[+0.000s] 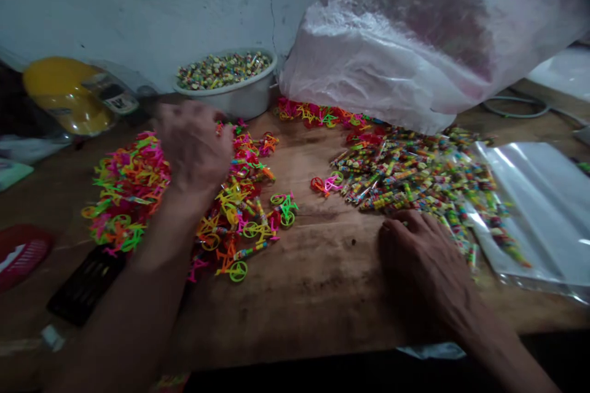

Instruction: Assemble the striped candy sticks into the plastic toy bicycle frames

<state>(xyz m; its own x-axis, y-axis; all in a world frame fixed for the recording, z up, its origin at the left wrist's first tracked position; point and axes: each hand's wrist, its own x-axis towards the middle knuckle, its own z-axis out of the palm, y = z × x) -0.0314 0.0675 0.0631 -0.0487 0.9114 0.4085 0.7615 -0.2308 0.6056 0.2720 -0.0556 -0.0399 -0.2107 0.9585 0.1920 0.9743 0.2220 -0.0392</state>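
My left hand (196, 144), smeared by motion, is over the heap of bright plastic bicycle-shaped pieces (131, 187) on the left; its fingers cannot be made out. My right hand (421, 249) rests on the wooden table (322, 295) at the near edge of a pile of candy-filled tubes (405, 175). Its fingers are curled under, and whatever they hold, if anything, is hidden. A few pieces, one green (286, 207) and one pink (332, 183), lie between the two piles.
A grey tub (249, 93) full of small wrapped items stands by the wall. A large clear plastic bag (369, 67) bulges over the back right. Flat clear bags (544, 209) lie at the right. A black tray (85, 285) and a yellow object (69, 95) are on the left.
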